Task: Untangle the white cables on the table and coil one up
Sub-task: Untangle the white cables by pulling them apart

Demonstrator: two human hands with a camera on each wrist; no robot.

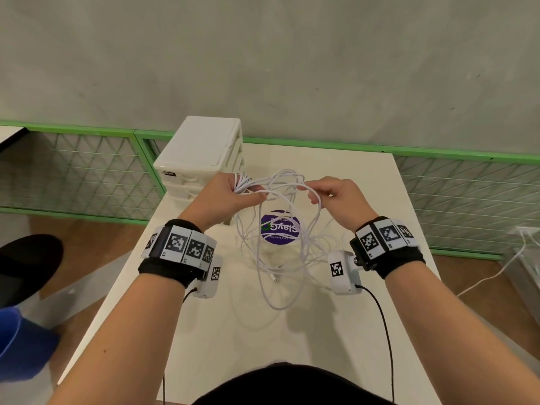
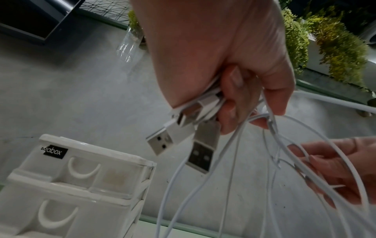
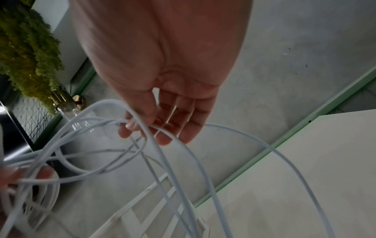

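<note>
Head view: both hands are raised over the worktop [image 1: 380, 331] with the cables [image 1: 280, 258] strung between them. The left hand [image 1: 225, 200] is curled round a gathered bundle of strands just near of the drawer box [image 1: 198, 159]. The right hand [image 1: 336, 195] pinches one strand at the top of the loops. From the hands the cables hang down in long loose loops, their long axis running near-far, and pool on the worktop around a purple-lidded cup [image 1: 280, 229]. A small plug end lies at the near side of the pile.

Left wrist view: the left hand [image 2: 223, 64] clamps several cable [image 2: 179, 185] ends in its fist, and two USB plugs [image 2: 183, 145] stick out below the fingers, pointing down and left toward the drawer box [image 2: 71, 185]. The strands drop away beneath. The right hand's fingers [image 2: 335, 169] show at the right edge among the loops.

Right wrist view: the right hand [image 3: 162, 80] holds its fingers loosely bent, thumb and forefinger nipping one cable [image 3: 183, 161] strand while others arc across and fall away to the right.

Risks, as I judge them: pulling the pinched strand hard while the left fist clamps all ends together could tighten crossings into a knot. The hanging loops could also snag the cup and tip it.
</note>
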